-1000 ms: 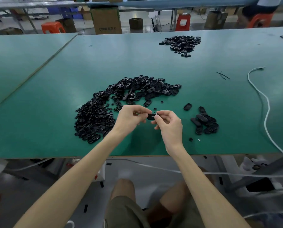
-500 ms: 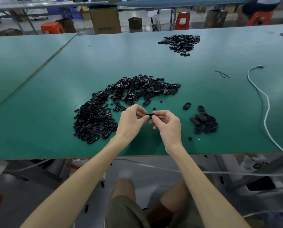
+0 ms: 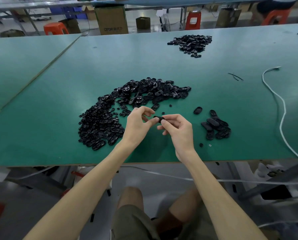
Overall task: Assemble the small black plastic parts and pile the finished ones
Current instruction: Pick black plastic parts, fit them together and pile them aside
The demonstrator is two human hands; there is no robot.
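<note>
Small black plastic part, that was what I had in centre view: a dark, glossy, rounded piece, mostly hidden by fingertips, so I could not make out its full outline. It was held in the air just above the green table, near the front edge, between the two hands. The left hand pinched its left end with thumb and forefinger, the other fingers curled above. The right hand clamped the right end the same way, thumb over forefinger, the remaining fingers folded into the palm. Just left of the hands lay the crescent heap of loose parts, shiny black ovals and small round bits, curving up and round behind the fingers. To the right sat the little stack of smooth, closed oval pieces, with a single oval shell lying apart from it, nearer the hands. Two tiny bits lay by the table edge: a black button and a pale ring. Well back on the table I saw a far pile of the same black pieces, and a white cable snaked down the right side.
</note>
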